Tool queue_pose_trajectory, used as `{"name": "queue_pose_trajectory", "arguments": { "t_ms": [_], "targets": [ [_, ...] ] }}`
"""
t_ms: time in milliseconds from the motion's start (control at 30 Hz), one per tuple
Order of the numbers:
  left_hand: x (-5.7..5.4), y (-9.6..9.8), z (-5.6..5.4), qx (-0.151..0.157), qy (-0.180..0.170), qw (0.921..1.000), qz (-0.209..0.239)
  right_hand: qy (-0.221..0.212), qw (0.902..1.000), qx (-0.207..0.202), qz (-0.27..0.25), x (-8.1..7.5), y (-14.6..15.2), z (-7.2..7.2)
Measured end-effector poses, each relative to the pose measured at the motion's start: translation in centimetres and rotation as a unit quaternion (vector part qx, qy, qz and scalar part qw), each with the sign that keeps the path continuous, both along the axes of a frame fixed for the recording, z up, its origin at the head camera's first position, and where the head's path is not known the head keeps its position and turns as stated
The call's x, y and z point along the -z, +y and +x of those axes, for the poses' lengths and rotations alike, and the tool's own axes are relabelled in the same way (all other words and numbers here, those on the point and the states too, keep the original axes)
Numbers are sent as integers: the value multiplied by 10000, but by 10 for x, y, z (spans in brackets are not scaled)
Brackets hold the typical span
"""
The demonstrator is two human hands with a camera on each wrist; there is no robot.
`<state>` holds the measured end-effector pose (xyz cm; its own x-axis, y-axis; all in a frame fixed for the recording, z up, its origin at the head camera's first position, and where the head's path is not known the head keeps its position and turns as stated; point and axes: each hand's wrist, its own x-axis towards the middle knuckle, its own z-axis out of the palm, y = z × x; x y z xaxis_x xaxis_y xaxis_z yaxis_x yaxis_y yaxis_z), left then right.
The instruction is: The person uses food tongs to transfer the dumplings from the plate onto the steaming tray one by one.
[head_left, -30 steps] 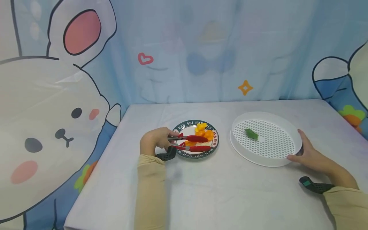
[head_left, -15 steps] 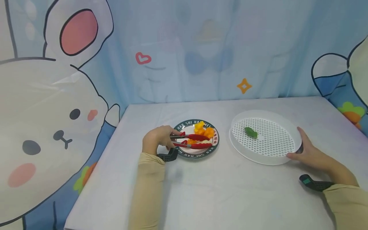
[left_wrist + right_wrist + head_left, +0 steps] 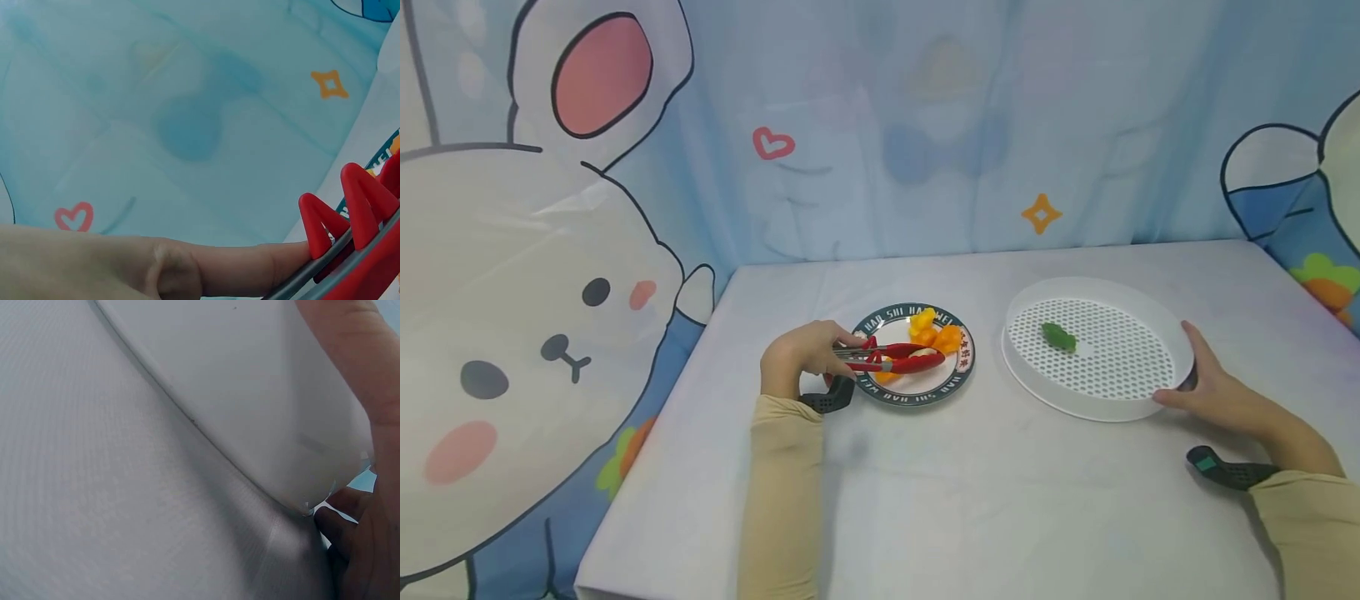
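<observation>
Tongs first: red-tipped tongs reach over the round plate, handle end out past the plate's left edge, tips above its food pieces. Left hand grips them, just left of the plate. Tips stand close together, with a pale piece showing between them; can't tell if it's clamped or lying behind.

Also on the plate: yellow piece toward its far side, orange piece to the right of that, another bit of orange partly hidden near the tongs. Plate rim is dark green with white lettering.

White perforated tray is right of the plate, apart from it. One green leafy piece lies on its holes, toward the plate side. Right hand grips the tray wall on the side away from the plate: thumb on the outer wall, other fingers round the edge.

White tablecloth under the plate; blue printed curtain beyond it.
</observation>
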<state>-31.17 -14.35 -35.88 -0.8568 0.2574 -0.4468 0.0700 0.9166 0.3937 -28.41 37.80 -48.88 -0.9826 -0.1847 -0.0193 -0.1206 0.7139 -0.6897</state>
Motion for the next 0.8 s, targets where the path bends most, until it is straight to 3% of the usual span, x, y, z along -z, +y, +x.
{"name": "queue_pose_trajectory", "arguments": {
  "t_ms": [267,467,633,800],
  "targets": [
    [-5,9,-2,332,471,9978,320,-42,10000,36,32,-1,0,1],
    [-5,35,-6,499,1107,9911,544,-23,10000,37,9,-1,0,1],
    [2,66,-8,700,1891,9778,566,-11,10000,43,23,-2,0,1],
    [16,95,-6,1172,2422,9623,401,-23,10000,12,-12,-2,-1,2]
  ]
}}
